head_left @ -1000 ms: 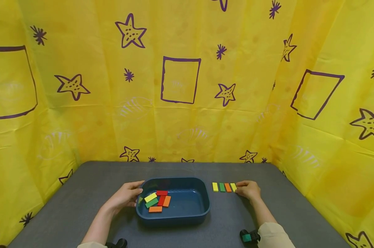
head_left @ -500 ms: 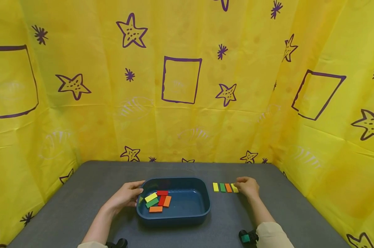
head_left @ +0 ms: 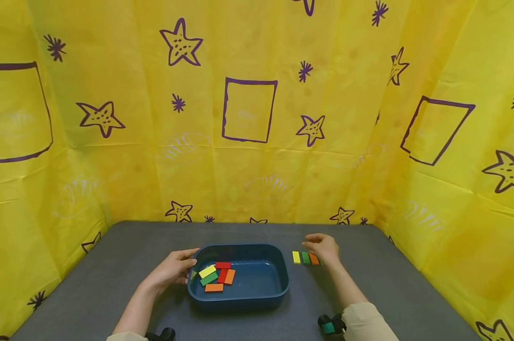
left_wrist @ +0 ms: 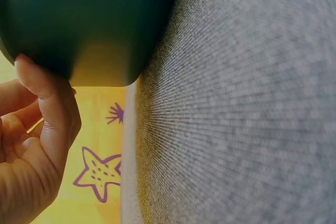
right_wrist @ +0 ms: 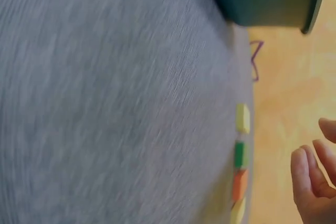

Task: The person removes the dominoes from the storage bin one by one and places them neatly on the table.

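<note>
My left hand (head_left: 173,270) grips the left end of a dark blue plastic tub (head_left: 257,303), with fingers at its rim. In the left wrist view a digit presses against the tub's outer wall (left_wrist: 100,19). Inside the tub lie several small blocks: a yellow block (head_left: 207,271), a green block (head_left: 209,278), plus red and orange ones. Right of it, a row on the table has a yellow block (head_left: 296,257), a green block (head_left: 305,257), an orange block (head_left: 314,258) and another yellow block (right_wrist: 238,211). Above this row hovers my right hand (head_left: 324,248), fingers loosely bent, holding nothing visible.
The dark grey table (head_left: 146,237) carries the tub and the row of blocks. A yellow curtain (head_left: 248,184) with purple stars encloses the table at the back and both sides.
The right hand has let go of the rightmost yellow block, risen and moved left over the row, now mostly covering that block in the head view. My left hand and the tub have stayed put.
</note>
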{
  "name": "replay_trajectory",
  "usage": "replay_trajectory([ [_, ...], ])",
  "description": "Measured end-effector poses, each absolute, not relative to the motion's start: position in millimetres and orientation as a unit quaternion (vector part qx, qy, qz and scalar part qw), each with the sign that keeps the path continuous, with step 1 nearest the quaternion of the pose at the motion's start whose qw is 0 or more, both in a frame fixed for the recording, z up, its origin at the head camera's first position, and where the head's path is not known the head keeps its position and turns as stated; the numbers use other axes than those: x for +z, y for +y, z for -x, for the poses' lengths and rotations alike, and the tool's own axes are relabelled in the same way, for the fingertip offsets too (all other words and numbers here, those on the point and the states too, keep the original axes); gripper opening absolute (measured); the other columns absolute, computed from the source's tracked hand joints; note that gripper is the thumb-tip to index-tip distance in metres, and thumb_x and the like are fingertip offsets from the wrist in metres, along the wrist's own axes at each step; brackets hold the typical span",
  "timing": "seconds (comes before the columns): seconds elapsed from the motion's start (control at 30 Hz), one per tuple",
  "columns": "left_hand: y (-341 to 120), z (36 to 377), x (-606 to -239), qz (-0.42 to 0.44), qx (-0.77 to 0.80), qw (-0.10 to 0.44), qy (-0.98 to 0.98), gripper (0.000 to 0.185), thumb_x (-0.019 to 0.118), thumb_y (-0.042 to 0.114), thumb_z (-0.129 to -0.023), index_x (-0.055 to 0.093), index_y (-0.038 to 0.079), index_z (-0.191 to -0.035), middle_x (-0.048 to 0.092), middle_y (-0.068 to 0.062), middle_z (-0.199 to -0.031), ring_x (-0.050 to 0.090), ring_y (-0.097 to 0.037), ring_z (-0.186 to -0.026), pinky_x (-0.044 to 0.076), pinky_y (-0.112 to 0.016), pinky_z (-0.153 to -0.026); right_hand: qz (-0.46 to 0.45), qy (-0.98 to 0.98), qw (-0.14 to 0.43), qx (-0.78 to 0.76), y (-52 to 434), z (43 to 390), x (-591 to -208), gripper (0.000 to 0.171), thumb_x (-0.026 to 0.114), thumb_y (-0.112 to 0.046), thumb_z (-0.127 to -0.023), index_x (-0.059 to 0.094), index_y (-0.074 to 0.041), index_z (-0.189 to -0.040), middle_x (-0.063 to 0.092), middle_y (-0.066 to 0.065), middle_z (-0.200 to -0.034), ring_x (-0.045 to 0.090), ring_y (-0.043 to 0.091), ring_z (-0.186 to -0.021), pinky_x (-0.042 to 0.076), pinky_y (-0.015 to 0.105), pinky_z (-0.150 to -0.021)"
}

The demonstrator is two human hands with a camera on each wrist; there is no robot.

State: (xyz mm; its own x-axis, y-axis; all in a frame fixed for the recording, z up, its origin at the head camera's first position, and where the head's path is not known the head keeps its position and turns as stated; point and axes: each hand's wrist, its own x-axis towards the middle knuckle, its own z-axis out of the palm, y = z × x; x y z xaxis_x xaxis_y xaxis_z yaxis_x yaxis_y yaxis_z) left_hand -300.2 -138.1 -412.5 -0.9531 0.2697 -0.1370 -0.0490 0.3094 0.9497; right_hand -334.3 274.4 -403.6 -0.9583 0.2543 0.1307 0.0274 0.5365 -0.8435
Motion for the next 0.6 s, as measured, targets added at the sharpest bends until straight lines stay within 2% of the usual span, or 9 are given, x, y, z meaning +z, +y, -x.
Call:
replay_trajectory([
  [0.17,-138,300,-413,-0.059,0.584,0.134,0.799,0.054,0.046,0.011,-0.101,0.032,-0.007,-0.150,0.061,-0.013,-0.098,0.054,-0.014,-0.066,0.051,-0.024,-0.059,0.060,-0.859,0.126,0.492,255,333,-396,0.028,0.075,-0.017,-0.085,0.074,-0.005,-0.110,0.075,0.016,-0.106,0.074,0.030,-0.092,0.060,0.036,-0.079],
  [0.33,-137,299,-413,-0.053,0.583,0.130,0.801,0.053,0.046,0.010,-0.101,0.033,-0.006,-0.150,0.062,-0.015,-0.101,0.056,-0.015,-0.067,0.052,-0.024,-0.059,0.021,-0.847,0.129,0.516,230,328,-390,0.027,0.076,-0.015,-0.084,0.074,-0.004,-0.109,0.076,0.015,-0.103,0.074,0.027,-0.089,0.060,0.034,-0.078],
  [0.6,-137,298,-411,-0.065,0.583,0.133,0.799,0.054,0.046,0.011,-0.101,0.031,-0.008,-0.150,0.062,-0.014,-0.101,0.056,-0.014,-0.067,0.052,-0.024,-0.059,-0.045,-0.841,0.090,0.532,195,322,-386,0.030,0.079,-0.015,-0.081,0.074,-0.004,-0.108,0.075,0.014,-0.104,0.071,0.018,-0.085,0.060,0.033,-0.076],
])
